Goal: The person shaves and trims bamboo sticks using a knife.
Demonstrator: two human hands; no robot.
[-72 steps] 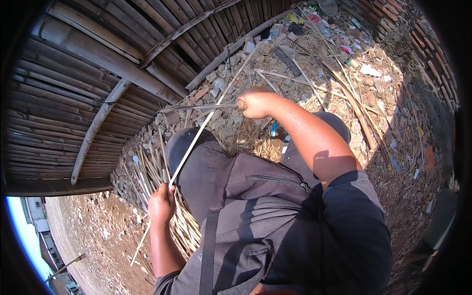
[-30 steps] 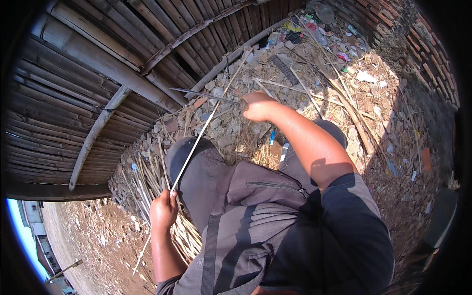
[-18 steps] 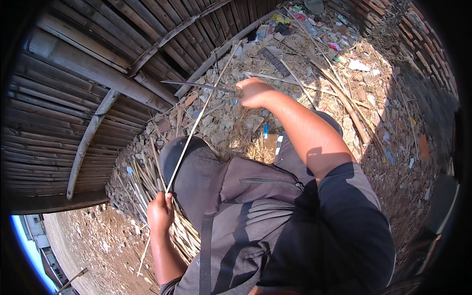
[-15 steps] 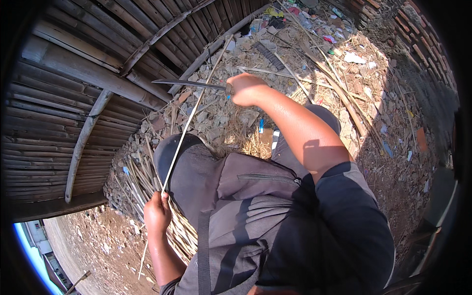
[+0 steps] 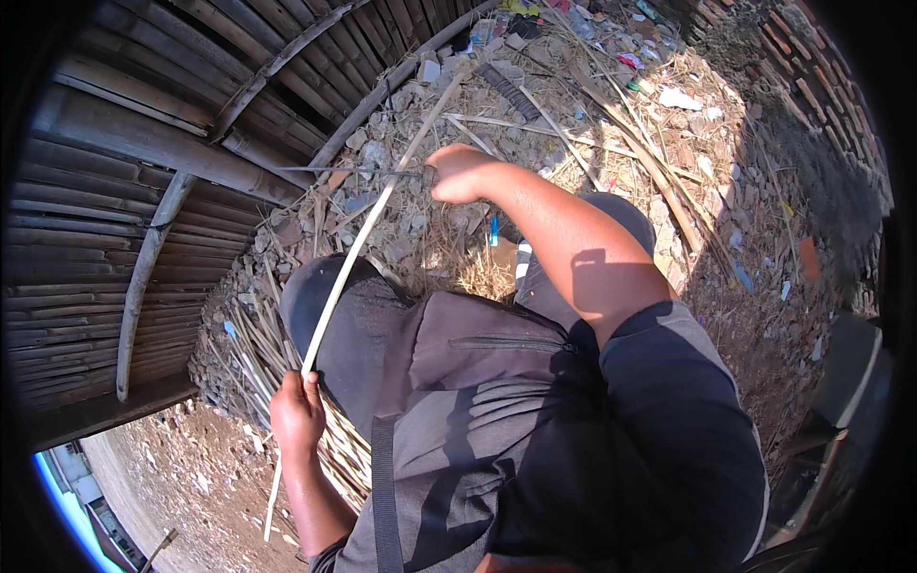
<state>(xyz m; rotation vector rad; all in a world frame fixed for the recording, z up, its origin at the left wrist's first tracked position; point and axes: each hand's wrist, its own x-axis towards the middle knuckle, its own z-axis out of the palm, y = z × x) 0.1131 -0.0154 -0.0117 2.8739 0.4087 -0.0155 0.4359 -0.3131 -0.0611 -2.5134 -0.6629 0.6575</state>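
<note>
My left hand (image 5: 298, 414) is closed around a long pale bamboo strip (image 5: 371, 222) that slants up and away over my knee toward the rubble. My right hand (image 5: 460, 172), arm stretched forward, grips the handle of a long thin blade (image 5: 346, 171) that lies crosswise against the strip. My lap and knees in dark grey cloth fill the lower middle.
A woven bamboo wall (image 5: 143, 162) with curved ribs stands at the left. A pile of cut bamboo strips (image 5: 250, 353) lies by my left knee. Stones, sticks and litter (image 5: 611, 105) cover the ground ahead. A brick wall (image 5: 821, 86) runs at the right.
The view has tilted, so both hands sit a little lower in the picture. My right hand with the blade has shifted slightly along the strip. Both grips are unchanged.
</note>
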